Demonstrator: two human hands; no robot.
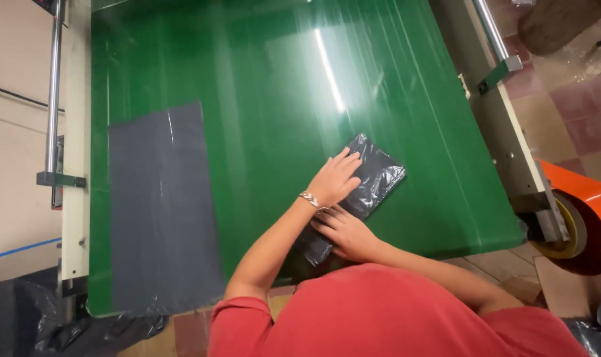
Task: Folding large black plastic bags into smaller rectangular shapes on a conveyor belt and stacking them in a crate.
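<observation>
Nearest, the right hand [345,233] and, just beyond it, the left hand [333,178] press flat, fingers spread, on a folded black plastic bag [373,182], pinning it to the green worktop [267,86].

A wide green belt [267,99] forms the work surface, glossy, with a bright streak of light running down its middle. A cream frame [77,132] edges it on the left, carrying a chrome rail [54,86]; a matching frame [505,132] runs along the right edge. Two things lie flat on the belt. A folded black plastic bag [373,175] sits right of the belt's middle, towards the near edge, lying at a slant. A long grey sheet [161,205] lies well left of the bag, reaching the belt's near edge.
</observation>
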